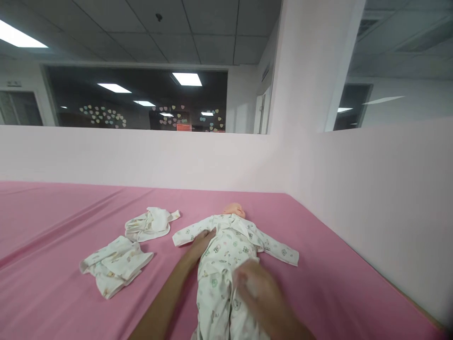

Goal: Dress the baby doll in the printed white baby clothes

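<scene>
A baby doll (234,209) lies on its back on the pink sheet (63,222), dressed in a white printed romper (226,255) with its sleeves spread. My left hand (202,240) rests flat on the doll's side by its right sleeve, fingers stretched out. My right hand (256,288) is over the romper's lower front, blurred by motion. Its fingers look curled on the fabric, but I cannot make out a grip.
Two loose white printed baby garments lie left of the doll: one crumpled (150,223) and one folded (115,264). A low pink wall (371,198) borders the far and right sides. Dark windows with heart stickers (141,108) are behind.
</scene>
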Tool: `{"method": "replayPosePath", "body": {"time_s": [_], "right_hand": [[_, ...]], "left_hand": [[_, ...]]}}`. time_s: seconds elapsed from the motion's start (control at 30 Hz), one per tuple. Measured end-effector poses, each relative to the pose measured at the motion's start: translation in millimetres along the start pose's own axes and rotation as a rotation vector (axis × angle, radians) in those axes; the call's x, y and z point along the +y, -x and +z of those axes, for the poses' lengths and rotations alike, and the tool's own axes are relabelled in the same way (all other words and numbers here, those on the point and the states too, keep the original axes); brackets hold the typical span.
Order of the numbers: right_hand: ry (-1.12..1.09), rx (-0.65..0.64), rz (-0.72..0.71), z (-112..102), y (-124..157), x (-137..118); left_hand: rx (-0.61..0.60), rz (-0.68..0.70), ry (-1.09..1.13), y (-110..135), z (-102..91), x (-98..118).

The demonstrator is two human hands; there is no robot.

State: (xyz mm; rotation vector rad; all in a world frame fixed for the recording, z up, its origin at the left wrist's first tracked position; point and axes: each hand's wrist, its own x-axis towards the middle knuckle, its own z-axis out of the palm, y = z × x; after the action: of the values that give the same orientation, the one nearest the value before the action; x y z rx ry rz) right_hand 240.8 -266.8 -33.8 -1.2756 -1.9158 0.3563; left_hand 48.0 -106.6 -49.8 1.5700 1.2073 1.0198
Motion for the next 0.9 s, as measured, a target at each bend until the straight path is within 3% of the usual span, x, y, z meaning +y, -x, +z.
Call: {"method": "replayPosePath", "body": {"time_s": [0.1, 0.2, 0.27, 0.43, 0.6, 0.7, 0.77, 0.9], "right_hand": [[0.142, 0.246, 0.188, -25, -35, 36], [0.179, 0.278, 0.165, -24, -62, 71], [0.199, 0.282, 0.109, -17, -70, 81], [0.262, 0.361, 0.003, -10, -67, 75], [0.278, 0.425, -0.079, -16, -50, 65], [0.294, 0.388, -0.149, -17, -28, 64], [0.309, 0.34, -0.189, -16, -14, 65], [0.326, 0.267, -0.078, -14, -8, 73]], "left_hand": [[-0.011, 0.085, -0.094, 16, -8.2, 3], [0.09, 0.179, -0.224, 15, -6.4, 5], [0.171, 0.247, -0.314, 9, -2.8, 4], [0.28, 0.406, -0.463, 14, -7.0, -1], [0.276, 0.579, -0.591, 53, -27.4, -19], [0.24, 0.69, -0.736, 71, -32.6, -31], [0.187, 0.678, -0.79, 76, -30.8, -33], [0.017, 0.366, -0.575, 67, -21.2, -24]]}}
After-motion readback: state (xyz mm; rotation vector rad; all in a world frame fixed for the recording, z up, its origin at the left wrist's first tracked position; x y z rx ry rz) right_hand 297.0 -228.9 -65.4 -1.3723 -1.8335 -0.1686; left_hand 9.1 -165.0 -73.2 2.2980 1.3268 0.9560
